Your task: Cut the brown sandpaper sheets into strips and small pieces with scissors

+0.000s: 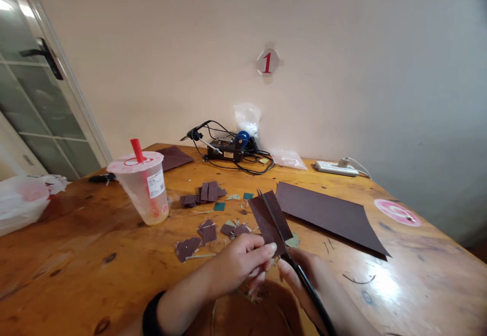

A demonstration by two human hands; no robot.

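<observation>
The left fingers [269, 249] are pinching the lower end of a brown piece [262, 219], which is lying just in front of them, in the air above the tabletop [125, 275]. The right fingers [289, 274] are closing around the black scissors [310, 288], and the blades are pointing away from these fingers, along the brown piece; how exactly the fingers are sitting in the handles, I cannot tell. A little to the left of the left fingers, small brown cuttings [207, 232] are lying on the tabletop, and two teal squares [219, 207] are lying beyond these. To the right and beyond the right fingers, a large brown sheet [327, 211] is resting. Farther to the left of the fingers, a plastic cup [139, 194] with a red straw [136, 150] is standing upright. Well beyond the fingers, a black device [225, 150] with cables is sitting near the wall [171, 62]
</observation>
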